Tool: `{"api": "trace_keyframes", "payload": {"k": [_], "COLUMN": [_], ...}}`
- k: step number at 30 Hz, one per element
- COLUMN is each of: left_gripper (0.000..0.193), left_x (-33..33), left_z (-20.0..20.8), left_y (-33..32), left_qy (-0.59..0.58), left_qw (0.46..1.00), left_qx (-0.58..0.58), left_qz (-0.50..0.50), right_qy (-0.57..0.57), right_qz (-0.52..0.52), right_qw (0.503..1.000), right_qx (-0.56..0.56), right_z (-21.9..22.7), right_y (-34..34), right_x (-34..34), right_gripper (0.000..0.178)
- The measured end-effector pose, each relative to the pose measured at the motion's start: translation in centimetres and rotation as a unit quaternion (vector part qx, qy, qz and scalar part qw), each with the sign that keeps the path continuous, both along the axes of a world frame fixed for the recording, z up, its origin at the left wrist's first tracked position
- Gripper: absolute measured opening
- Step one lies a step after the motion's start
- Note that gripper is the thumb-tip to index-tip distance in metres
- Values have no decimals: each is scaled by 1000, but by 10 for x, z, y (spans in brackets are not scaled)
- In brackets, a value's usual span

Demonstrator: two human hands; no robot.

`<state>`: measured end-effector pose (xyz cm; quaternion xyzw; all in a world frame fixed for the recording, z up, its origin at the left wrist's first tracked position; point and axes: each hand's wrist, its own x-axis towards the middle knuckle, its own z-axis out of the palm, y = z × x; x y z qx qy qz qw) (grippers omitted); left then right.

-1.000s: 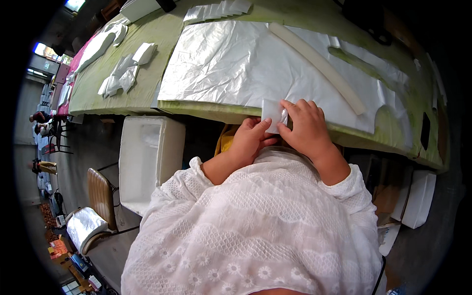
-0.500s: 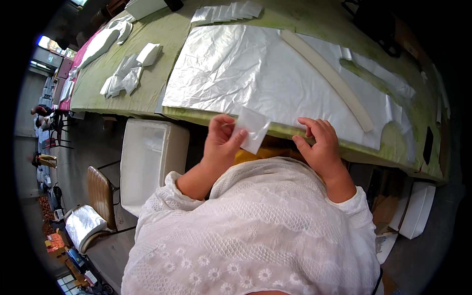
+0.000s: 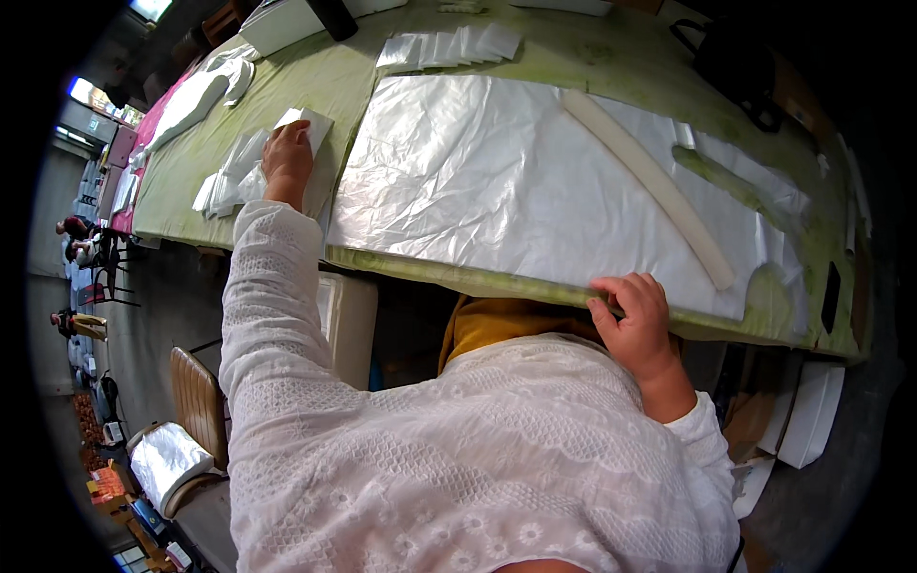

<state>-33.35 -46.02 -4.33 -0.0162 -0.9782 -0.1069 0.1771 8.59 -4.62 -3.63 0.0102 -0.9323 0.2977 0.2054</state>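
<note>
At the far left of the green-covered table, my left hand [image 3: 287, 160] reaches over a loose group of folded clear plastic packets [image 3: 229, 177]. Its fingers curl down onto a white, glossy folded packet [image 3: 317, 129] at the group's right end; the fingertips are partly hidden. My right hand [image 3: 634, 313] rests by the front edge of the table, fingers bent and thumb apart, holding nothing. Just beyond it lies a wide sheet of thin, crinkled plastic film [image 3: 458, 172]. A long, curved cream-coloured strip [image 3: 650, 186] lies across the film.
A row of overlapping packets [image 3: 449, 48] lies at the back. Far right stands a black bag [image 3: 721, 62]. A white foam box [image 3: 349, 325] sits below the table edge, partly behind my left arm. A brown chair [image 3: 199, 406] stands at left; other people [image 3: 81, 325] are farther off.
My left hand has moved from in front of my body, carrying a folded packet, out to the packets at far left. My right hand stays near the table edge. The view has shifted slightly.
</note>
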Motion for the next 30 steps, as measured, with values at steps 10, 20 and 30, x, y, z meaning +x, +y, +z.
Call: {"api": "trace_keyframes", "payload": {"k": [10,20,30], "left_gripper": [30,45,61], "left_x": [8,5,295], "left_z": [5,17,28], "left_y": [23,99,339], "left_qy": [-6,53,-149], "left_qw": [995,988,700], "left_qx": [-91,65,205], "left_qz": [-35,-127,-668], "right_qy": [65,-83,-193], "right_qz": [-42,-213,-165], "right_qw": [997,960,960], "right_qx": [-26,161,-119], "right_z": [4,29,24], "right_y": [21,127,40], "right_x": [14,40,87], "right_gripper": [24,55,77]}}
